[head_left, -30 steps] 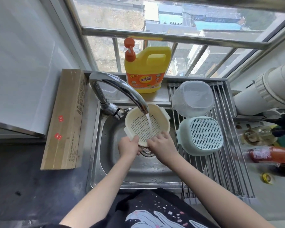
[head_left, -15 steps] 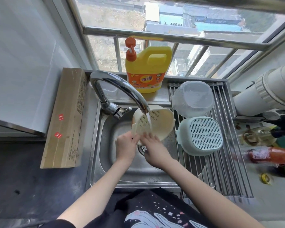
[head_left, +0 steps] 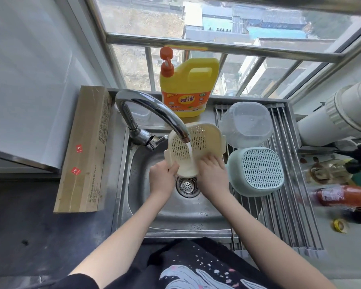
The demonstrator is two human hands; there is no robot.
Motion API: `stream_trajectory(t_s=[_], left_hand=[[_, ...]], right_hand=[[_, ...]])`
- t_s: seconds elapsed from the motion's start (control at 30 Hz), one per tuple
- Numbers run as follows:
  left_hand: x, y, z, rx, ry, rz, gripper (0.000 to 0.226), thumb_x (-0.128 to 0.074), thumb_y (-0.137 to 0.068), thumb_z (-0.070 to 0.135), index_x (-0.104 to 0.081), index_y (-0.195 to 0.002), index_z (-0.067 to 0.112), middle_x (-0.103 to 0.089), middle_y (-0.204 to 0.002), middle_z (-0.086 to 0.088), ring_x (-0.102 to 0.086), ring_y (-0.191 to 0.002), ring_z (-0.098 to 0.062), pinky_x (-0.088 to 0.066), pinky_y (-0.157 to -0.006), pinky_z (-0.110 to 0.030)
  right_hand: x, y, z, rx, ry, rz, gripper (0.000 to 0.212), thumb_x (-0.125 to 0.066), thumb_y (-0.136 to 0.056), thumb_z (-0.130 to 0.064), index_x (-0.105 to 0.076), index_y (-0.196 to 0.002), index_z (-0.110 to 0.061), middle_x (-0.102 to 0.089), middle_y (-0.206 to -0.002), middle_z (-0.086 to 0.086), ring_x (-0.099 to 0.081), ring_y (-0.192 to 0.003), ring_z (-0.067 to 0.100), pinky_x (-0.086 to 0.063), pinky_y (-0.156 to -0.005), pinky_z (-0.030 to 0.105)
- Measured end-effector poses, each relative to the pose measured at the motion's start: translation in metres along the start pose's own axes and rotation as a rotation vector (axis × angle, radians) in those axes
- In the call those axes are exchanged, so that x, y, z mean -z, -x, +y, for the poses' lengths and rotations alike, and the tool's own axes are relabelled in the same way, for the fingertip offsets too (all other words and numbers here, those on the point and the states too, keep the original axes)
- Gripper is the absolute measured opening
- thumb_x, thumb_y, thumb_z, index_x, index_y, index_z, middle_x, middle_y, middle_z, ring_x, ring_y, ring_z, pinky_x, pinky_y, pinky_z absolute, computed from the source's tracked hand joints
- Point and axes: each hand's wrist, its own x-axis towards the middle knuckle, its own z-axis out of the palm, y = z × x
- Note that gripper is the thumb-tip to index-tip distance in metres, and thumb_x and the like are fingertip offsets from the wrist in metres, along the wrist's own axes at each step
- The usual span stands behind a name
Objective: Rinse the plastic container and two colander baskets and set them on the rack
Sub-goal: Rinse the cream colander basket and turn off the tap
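A cream colander basket (head_left: 204,140) is held tilted over the steel sink (head_left: 138,197), under water running from the curved tap (head_left: 154,109). My left hand (head_left: 162,178) grips its lower left rim and my right hand (head_left: 212,174) holds its lower right side. On the steel roll-up rack (head_left: 283,209) to the right, a pale green colander basket (head_left: 258,171) lies upside down. Behind it, a clear plastic container (head_left: 246,124) also rests upside down on the rack.
A yellow detergent jug (head_left: 188,88) with an orange pump stands on the sill behind the tap. A long cardboard box (head_left: 86,149) lies left of the sink. Bottles (head_left: 342,195) and a white pipe (head_left: 338,115) crowd the right counter.
The cream basket has been turned in my hands under the stream, from facing me to tilted with its side wall under the water. Both hands shifted slightly along its rim.
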Motion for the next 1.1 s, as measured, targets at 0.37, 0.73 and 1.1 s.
stream_trajectory(t_s=[0.37, 0.73, 1.1], left_hand=[[-0.006, 0.016, 0.001, 0.569, 0.433, -0.653, 0.033, -0.047, -0.098, 0.023, -0.051, -0.076, -0.002, -0.032, -0.033, -0.002, -0.024, -0.026, -0.007, -0.061, -0.06, -0.039], [0.024, 0.012, -0.007, 0.559, 0.121, -0.553, 0.022, -0.044, -0.088, 0.009, -0.05, -0.069, 0.002, -0.042, -0.046, -0.003, -0.034, -0.025, -0.007, -0.06, -0.054, -0.039], [0.005, 0.015, 0.006, -0.098, -0.279, -0.13, 0.04, -0.049, -0.091, 0.026, -0.044, -0.058, 0.004, -0.052, -0.06, -0.017, -0.045, -0.061, -0.03, -0.021, -0.055, -0.034]], right_hand=[[0.04, -0.046, -0.041, -0.001, 0.041, -0.675, 0.03, -0.049, -0.091, -0.012, -0.061, -0.116, -0.001, -0.064, -0.117, 0.014, -0.06, -0.104, 0.029, -0.047, -0.083, 0.033], [0.022, -0.052, -0.016, 0.069, 0.2, -0.388, 0.026, -0.041, -0.091, -0.007, -0.059, -0.109, -0.006, -0.061, -0.108, 0.01, -0.061, -0.098, 0.03, -0.047, -0.072, 0.036], [-0.006, -0.001, -0.014, 0.037, 0.505, -0.552, 0.031, -0.053, -0.085, -0.027, -0.068, -0.112, -0.026, -0.066, -0.115, -0.007, -0.054, -0.118, 0.01, 0.005, -0.117, 0.049]])
